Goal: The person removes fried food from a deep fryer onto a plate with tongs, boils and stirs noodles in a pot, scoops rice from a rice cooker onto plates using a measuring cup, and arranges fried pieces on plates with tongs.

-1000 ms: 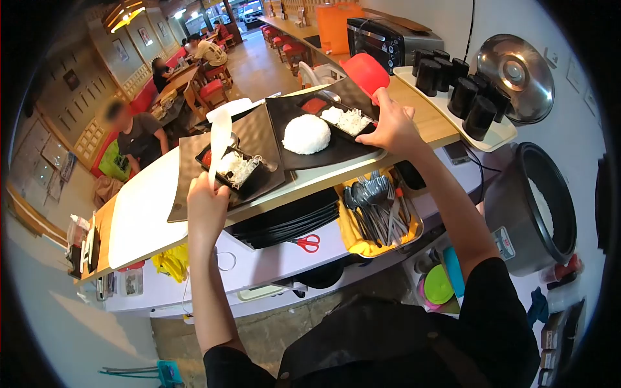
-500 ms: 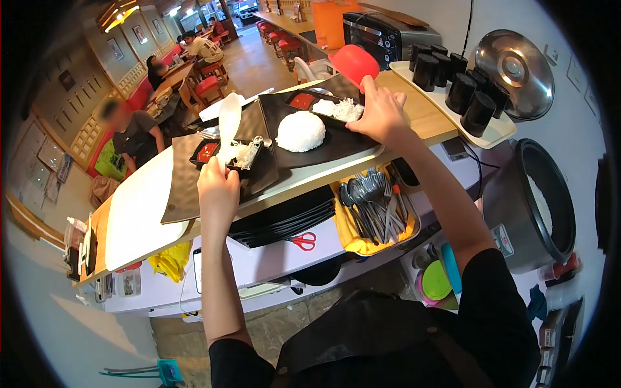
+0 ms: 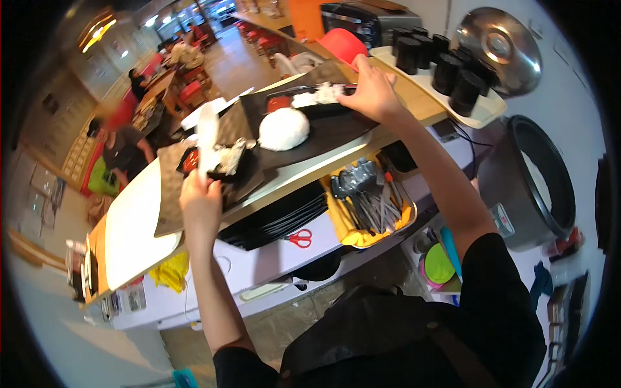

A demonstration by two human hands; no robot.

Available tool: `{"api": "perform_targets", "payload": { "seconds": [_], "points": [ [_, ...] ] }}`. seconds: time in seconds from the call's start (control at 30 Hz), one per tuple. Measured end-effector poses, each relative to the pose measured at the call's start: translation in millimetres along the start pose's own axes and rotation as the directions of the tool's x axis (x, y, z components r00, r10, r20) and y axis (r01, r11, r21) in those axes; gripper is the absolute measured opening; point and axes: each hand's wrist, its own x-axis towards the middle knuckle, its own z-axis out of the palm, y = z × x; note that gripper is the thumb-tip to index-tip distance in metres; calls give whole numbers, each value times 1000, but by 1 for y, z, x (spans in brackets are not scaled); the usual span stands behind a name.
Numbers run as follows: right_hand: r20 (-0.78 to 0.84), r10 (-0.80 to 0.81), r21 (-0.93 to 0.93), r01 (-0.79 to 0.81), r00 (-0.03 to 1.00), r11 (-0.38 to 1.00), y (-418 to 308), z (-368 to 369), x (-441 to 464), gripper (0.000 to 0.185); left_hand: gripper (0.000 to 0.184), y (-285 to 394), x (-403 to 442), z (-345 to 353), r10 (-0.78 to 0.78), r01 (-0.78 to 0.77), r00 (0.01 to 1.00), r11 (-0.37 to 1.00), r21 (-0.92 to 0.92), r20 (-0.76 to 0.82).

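My left hand (image 3: 202, 204) is closed around the handle of a white rice paddle (image 3: 207, 132). Its blade stands over a small black dish of red sauce and pale shreds (image 3: 229, 158) on the left dark plate (image 3: 169, 194). My right hand (image 3: 376, 94) grips the right end of a black divided dish (image 3: 304, 90), thumb at the near side. Red sauce and white shredded food fill that dish. It sits behind a white rice mound (image 3: 284, 129) on the right dark plate (image 3: 330, 139). A red bowl (image 3: 344, 45) is just beyond my right fingertips.
Black cups (image 3: 447, 72) stand on a cream tray at right, near a metal lid (image 3: 501, 52) and rice cooker (image 3: 517, 187). Below the counter are stacked black trays (image 3: 275, 220), red scissors (image 3: 299, 238) and a cutlery basket (image 3: 369, 200). People sit at tables beyond.
The whole view has shifted and tilted slightly, and the counter items appear farther left and higher. Both hands keep their holds on the paddle and the divided dish.
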Motion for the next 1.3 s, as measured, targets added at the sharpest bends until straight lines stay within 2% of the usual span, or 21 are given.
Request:
{"api": "perform_targets", "payload": {
  "seconds": [0.07, 0.17, 0.2, 0.27, 0.3, 0.33, 0.4, 0.47, 0.57, 0.67, 0.73, 0.8, 0.87, 0.9, 0.93, 0.97, 1.0, 1.03, 1.07, 1.13, 1.3],
  "points": [
    [-177, -6, 116, 27, 984, 993, 4, -22, -12, 51, 18, 10, 3, -13, -126, 125, 991, 992, 14, 45],
    [-383, 78, 339, 61, 921, 939, 13, -81, -52, 33, 29, 63, -8, -22, -307, 320, 947, 867, -381, 96],
    [-301, 235, 484, -64, 924, 873, 17, -107, -69, 26, 32, 71, -7, -22, -321, 367, 930, 833, -414, 178],
    [-350, 384, 504, -174, 854, 846, 40, -154, -99, 19, 31, 117, -23, 12, -177, 107, 984, 727, -679, -35],
    [-189, 521, 751, -219, 832, 622, 63, -176, -115, 16, 32, 142, -25, 11, -112, 194, 979, 766, -613, 170],
    [-200, 518, 808, -158, 832, 568, 82, -200, -130, 14, 27, 156, -28, 34, -120, 169, 986, 676, -717, 120],
    [-233, 534, 790, -161, 813, 591, 101, -260, -159, 15, 22, 212, -30, 36, 240, -7, 895, 850, -527, 375],
    [-285, 559, 621, -295, 779, 727, 120, -318, -185, 16, 21, 263, -33, 71, 470, -169, 814, 753, -636, 341],
    [-265, 550, 273, -485, 792, 831, 166, -391, -222, 22, 24, 366, -44, 114, 534, -243, 725, 789, -564, 435],
    [-145, 671, 119, -660, 727, 742, 200, -431, -242, 29, 31, 453, -42, 198, 864, -776, 439, 504, -379, 248],
    [8, 729, 42, -729, 684, 683, 250, -436, -251, 25, 32, 517, -58, 236, 874, -879, 278, 399, -260, 399],
    [359, 297, -528, -70, 885, 847, 306, -434, -259, 24, 36, 565, -65, 299, 811, -953, 167, 279, -120, 561],
    [660, 323, -596, 211, 679, 775, 294, -427, -242, 14, 29, 600, -72, 344, 790, -991, 99, 131, -8, 606],
    [661, 73, -434, 301, 747, 849, 319, -418, -248, 24, 27, 613, -74, 366, 783, -997, 75, 59, 47, 618],
    [708, 141, -366, 188, 692, 911, 332, -405, -245, 20, 26, 621, -76, 383, 771, -995, 53, -14, 100, 634],
    [701, 364, -192, -329, 613, 925, 331, -394, -242, 24, 23, 627, -78, 397, 768, -992, 34, -50, 112, 640],
    [655, 566, 14, -757, 501, 653, 323, -386, -237, 30, 21, 632, -81, 406, 764, -989, 15, -86, 124, 645],
    [679, 620, 106, -888, 394, 448, 315, -385, -236, 35, 19, 634, -81, 415, 760, -983, -4, -122, 136, 650],
    [711, 645, 186, -960, 280, 211, 310, -388, -234, 40, 18, 637, -80, 417, 736, -976, -19, -162, 148, 676],
    [845, 422, 153, -904, 329, 400, 346, -367, -242, 49, 17, 637, -80, 420, 683, -955, -53, -247, 162, 728],
    [799, 537, 261, -960, 272, 97, 295, -392, -234, 48, 15, 629, -83, 398, 534, -877, -290, -480, 2, 794]
  ]
}}
